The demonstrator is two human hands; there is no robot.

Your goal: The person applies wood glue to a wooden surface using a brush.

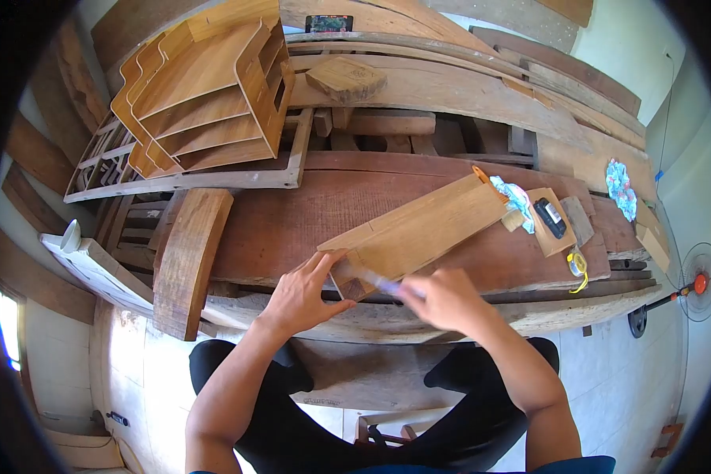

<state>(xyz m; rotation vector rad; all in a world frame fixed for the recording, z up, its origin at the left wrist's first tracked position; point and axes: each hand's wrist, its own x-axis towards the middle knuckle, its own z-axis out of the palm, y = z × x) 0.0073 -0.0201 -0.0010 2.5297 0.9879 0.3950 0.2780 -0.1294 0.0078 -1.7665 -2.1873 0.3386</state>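
The person sits in black trousers, legs apart, right up against a low bench of rough planks. The left hand (304, 292) lies open at the near left end of the wooden board (415, 225), fingers spread over its edge and thumb out at the near corner. The right hand (446, 300) is clenched round a slim, pale tool (383, 282), blurred, its tip over that same end. The board lies aslant on a reddish plank (276, 213), running away to the right.

Off its far end I see an orange-handled tool (480, 174) and a patterned blue rag (515, 197). Just beside them, a black device (550, 218) with a white label, too small to read, rests on a small wood piece (540, 240); a yellow tape measure (577, 260) is nearer the bench's edge.

Over to the left, a white cup (70, 236) stands on a long white box (99, 265). Farther back, a wooden organizer (205, 91) opens in stacked tiers. Beyond, a phone (329, 24) shows a lit screen, its writing unreadable.
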